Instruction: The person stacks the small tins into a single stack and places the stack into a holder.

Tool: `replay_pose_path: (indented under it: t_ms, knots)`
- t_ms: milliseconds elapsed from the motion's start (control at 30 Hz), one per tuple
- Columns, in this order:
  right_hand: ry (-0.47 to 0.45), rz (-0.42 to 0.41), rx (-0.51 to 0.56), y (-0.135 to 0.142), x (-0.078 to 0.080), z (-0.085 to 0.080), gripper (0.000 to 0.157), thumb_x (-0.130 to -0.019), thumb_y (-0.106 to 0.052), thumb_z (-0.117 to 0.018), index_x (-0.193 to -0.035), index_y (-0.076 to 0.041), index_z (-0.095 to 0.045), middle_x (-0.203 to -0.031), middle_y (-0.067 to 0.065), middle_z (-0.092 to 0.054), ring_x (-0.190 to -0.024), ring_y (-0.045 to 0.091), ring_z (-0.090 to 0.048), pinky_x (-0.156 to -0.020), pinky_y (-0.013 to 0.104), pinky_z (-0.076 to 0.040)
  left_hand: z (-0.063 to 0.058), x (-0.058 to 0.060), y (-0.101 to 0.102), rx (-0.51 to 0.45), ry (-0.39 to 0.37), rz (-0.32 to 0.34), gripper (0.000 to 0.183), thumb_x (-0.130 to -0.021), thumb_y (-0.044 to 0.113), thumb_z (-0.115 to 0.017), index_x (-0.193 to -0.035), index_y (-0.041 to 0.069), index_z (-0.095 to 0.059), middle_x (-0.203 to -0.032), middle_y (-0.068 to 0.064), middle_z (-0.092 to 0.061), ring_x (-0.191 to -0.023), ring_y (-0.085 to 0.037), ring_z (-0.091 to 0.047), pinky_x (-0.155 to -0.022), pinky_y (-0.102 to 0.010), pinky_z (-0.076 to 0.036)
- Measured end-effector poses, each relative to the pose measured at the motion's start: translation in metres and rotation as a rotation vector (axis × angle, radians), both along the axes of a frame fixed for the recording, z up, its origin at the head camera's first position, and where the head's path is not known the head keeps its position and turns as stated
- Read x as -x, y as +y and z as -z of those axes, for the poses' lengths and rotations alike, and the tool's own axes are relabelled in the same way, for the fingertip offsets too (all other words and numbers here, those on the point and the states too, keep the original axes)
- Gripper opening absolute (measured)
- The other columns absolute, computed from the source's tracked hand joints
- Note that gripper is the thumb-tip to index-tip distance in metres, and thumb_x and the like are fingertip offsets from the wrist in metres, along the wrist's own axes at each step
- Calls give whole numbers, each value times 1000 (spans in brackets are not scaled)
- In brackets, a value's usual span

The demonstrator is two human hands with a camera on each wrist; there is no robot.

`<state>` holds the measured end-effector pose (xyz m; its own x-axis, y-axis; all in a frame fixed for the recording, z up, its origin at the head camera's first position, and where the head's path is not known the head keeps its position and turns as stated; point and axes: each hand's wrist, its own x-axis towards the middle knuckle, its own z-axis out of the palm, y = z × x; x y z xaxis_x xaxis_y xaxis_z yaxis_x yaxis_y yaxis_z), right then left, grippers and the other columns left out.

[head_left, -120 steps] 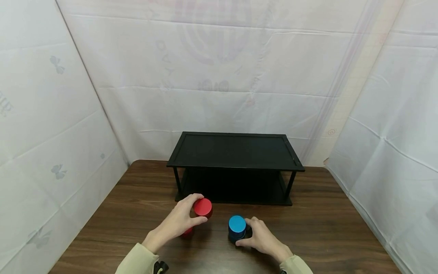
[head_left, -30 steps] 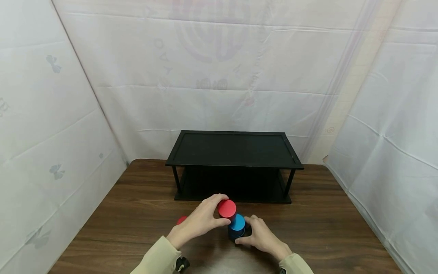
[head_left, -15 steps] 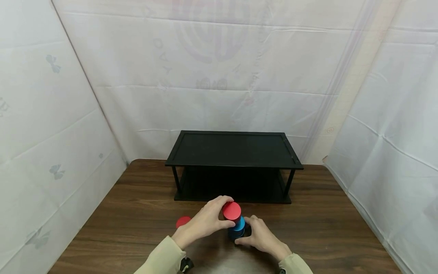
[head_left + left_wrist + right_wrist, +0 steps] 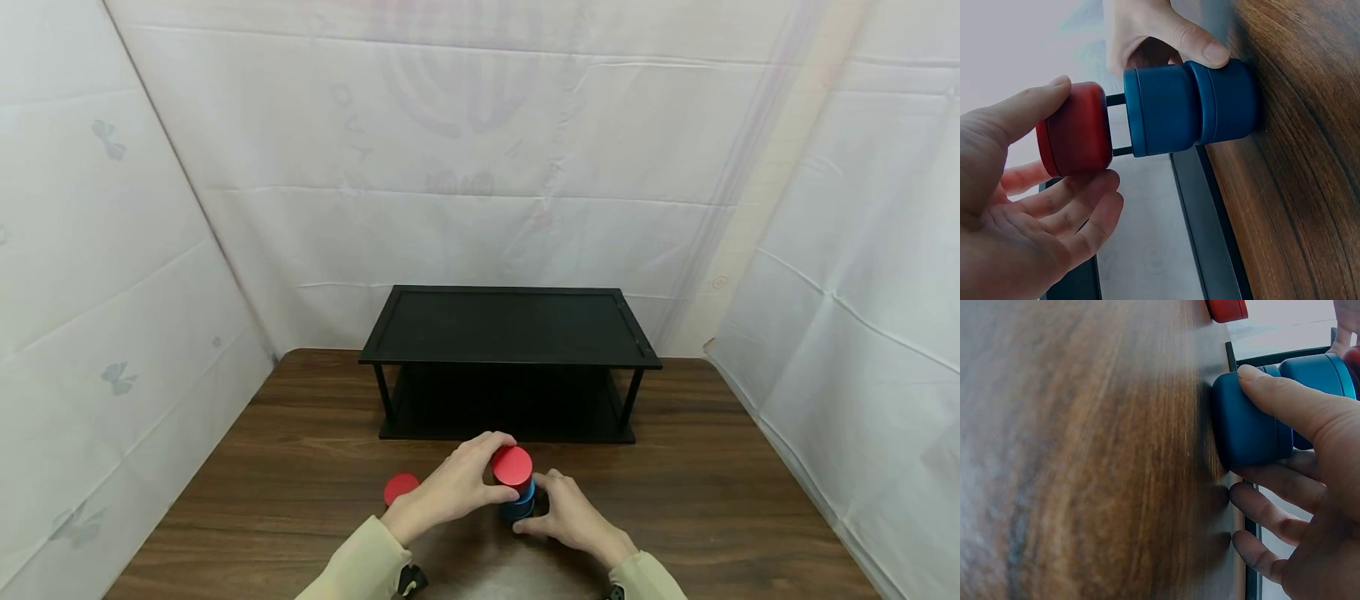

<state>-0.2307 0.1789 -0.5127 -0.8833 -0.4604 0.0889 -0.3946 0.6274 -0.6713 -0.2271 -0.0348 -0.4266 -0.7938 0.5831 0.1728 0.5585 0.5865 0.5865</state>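
Observation:
Two small round blue lidded tins stand stacked on the wooden table; the upper blue tin (image 4: 1163,111) sits on the lower blue tin (image 4: 1230,103). My right hand (image 4: 568,515) pinches the lower one between thumb and fingers, its other fingers spread near the table in the right wrist view. Above the stack, my left hand (image 4: 456,483) grips a red tin (image 4: 513,467) by its sides. A narrow gap shows between red and blue in the left wrist view. Left of that hand stands another red tin (image 4: 401,487), partly hidden by the left hand in the head view.
Behind the hands is a black two-level rack (image 4: 510,325) with thin corner posts. The brown wooden table (image 4: 300,467) spreads around it. White sheeting (image 4: 480,167) closes off the back and both sides.
My left hand has carried the red tin rightward from beside the other red tin to above the blue stack, moving slightly nearer over the last second. My right hand keeps its hold.

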Motion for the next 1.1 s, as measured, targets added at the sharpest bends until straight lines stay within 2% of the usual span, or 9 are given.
replay_pose_path:
  t_ms: [300,633,1100]
  knots:
    - [14,7,-26,0,3,-1,52,-76,-45,-78,-118,-19,-64,-94,-6,-60,-82,6,-50,-72,22,-44,2,4,2,15,9,3,56,-82,34,-77,-128,13,-52,-119,0,-60,-98,-7,-57,-85,-23,-53]
    - [14,-7,9,0,0,4,46,-75,-43,-80,-113,-20,-66,-93,-8,-61,-82,4,-50,-70,19,-45,8,3,3,22,-18,20,58,-81,35,-78,-128,13,-53,-119,0,-60,-98,-7,-56,-86,-22,-52]
    - [44,-1,7,-1,-2,4,42,-75,-42,-80,-108,-20,-67,-93,-10,-62,-81,2,-50,-71,19,-44,7,2,5,12,-26,35,55,-80,34,-79,-126,16,-54,-117,1,-60,-96,-4,-56,-83,-20,-52]
